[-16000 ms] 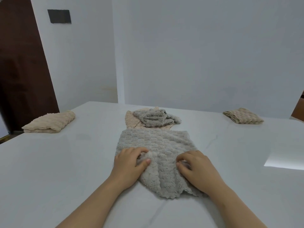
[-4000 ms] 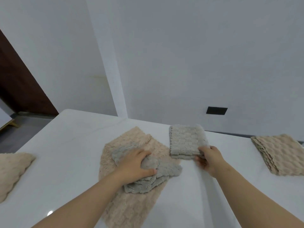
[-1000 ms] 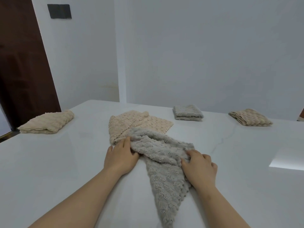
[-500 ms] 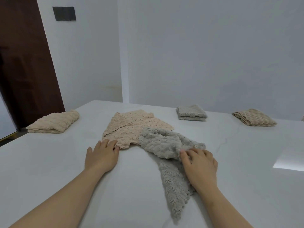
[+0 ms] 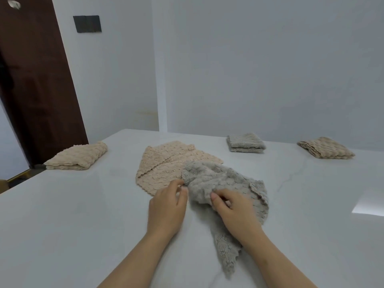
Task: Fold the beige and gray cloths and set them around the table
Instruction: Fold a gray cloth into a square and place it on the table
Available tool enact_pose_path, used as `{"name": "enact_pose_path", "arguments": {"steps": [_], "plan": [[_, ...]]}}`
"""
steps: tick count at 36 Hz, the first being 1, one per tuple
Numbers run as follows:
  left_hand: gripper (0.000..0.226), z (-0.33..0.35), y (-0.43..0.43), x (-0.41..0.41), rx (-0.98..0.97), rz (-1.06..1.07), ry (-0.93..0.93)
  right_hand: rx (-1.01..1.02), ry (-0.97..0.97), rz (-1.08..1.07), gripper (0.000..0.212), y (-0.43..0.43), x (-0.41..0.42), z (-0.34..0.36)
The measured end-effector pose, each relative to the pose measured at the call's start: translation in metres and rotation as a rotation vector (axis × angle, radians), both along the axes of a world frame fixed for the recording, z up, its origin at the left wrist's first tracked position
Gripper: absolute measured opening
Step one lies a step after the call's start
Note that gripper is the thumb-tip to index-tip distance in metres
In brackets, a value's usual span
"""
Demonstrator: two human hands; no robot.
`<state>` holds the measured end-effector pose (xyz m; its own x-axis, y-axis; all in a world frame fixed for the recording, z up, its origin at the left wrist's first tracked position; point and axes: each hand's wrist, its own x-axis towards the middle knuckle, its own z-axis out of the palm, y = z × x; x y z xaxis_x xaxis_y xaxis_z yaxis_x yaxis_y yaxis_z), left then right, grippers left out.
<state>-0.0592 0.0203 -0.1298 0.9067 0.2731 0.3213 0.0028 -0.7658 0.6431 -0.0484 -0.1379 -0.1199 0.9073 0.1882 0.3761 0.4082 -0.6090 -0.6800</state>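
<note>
A crumpled gray cloth lies bunched on the white table in front of me, one corner trailing toward the near edge. My left hand pinches its left edge. My right hand grips a fold in its middle. Just behind it an unfolded beige cloth lies partly flat, with the gray cloth overlapping its right corner. A folded gray cloth sits at the far edge. Folded beige cloths rest at the far right and the far left.
A white wall rises right behind the table's far edge. A dark brown door stands at the left, beyond the table's left edge. A bright patch of light falls on the table at the right.
My left hand has moved right from the table beside the beige cloth onto the gray cloth's left edge. My right hand has gathered the gray cloth's middle. The view has shifted slightly.
</note>
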Motion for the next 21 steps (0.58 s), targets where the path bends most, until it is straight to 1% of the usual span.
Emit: {"name": "enact_pose_path", "arguments": {"steps": [1, 3, 5, 6, 7, 9, 10, 11, 13, 14, 16, 18, 21], "plan": [[0.033, 0.003, -0.002, 0.001, -0.111, -0.021, 0.039, 0.04, 0.036, 0.089, 0.028, 0.002, -0.003, 0.002], [0.04, 0.004, -0.001, 0.004, -0.269, -0.052, 0.086, 0.055, 0.135, 0.23, 0.038, 0.004, -0.008, 0.003], [0.047, 0.004, 0.001, 0.006, -0.338, -0.079, 0.122, 0.08, 0.212, 0.288, 0.039, 0.003, -0.011, 0.002], [0.048, 0.003, 0.003, 0.007, -0.34, -0.097, 0.137, 0.114, 0.229, 0.285, 0.039, 0.002, -0.011, 0.001], [0.043, 0.004, 0.004, 0.006, -0.326, -0.116, 0.148, 0.151, 0.221, 0.265, 0.038, 0.001, -0.011, 0.001], [0.023, 0.005, 0.005, 0.005, -0.248, -0.121, 0.159, 0.204, 0.156, 0.193, 0.031, 0.0, -0.009, 0.003], [0.017, 0.006, 0.005, 0.004, -0.205, -0.115, 0.166, 0.215, 0.125, 0.156, 0.024, -0.001, -0.009, 0.005], [0.02, 0.005, 0.005, 0.004, -0.159, -0.103, 0.17, 0.204, 0.104, 0.124, 0.022, -0.003, -0.008, 0.006], [0.026, 0.002, 0.005, 0.005, -0.08, -0.079, 0.154, 0.119, 0.071, 0.101, 0.019, -0.006, -0.005, 0.008], [0.024, 0.001, 0.005, 0.006, -0.068, -0.07, 0.127, 0.024, 0.065, 0.085, 0.016, -0.008, -0.002, 0.006], [0.017, 0.0, 0.005, 0.007, -0.073, -0.061, 0.087, -0.232, 0.084, 0.028, 0.028, -0.011, 0.002, 0.002], [0.014, -0.002, 0.008, 0.008, -0.072, -0.038, 0.058, -0.398, 0.106, 0.001, 0.035, -0.013, 0.004, -0.002], [0.01, -0.004, 0.017, 0.011, -0.055, 0.071, 0.036, -0.416, 0.133, -0.026, 0.033, -0.013, 0.004, 0.001]]}}
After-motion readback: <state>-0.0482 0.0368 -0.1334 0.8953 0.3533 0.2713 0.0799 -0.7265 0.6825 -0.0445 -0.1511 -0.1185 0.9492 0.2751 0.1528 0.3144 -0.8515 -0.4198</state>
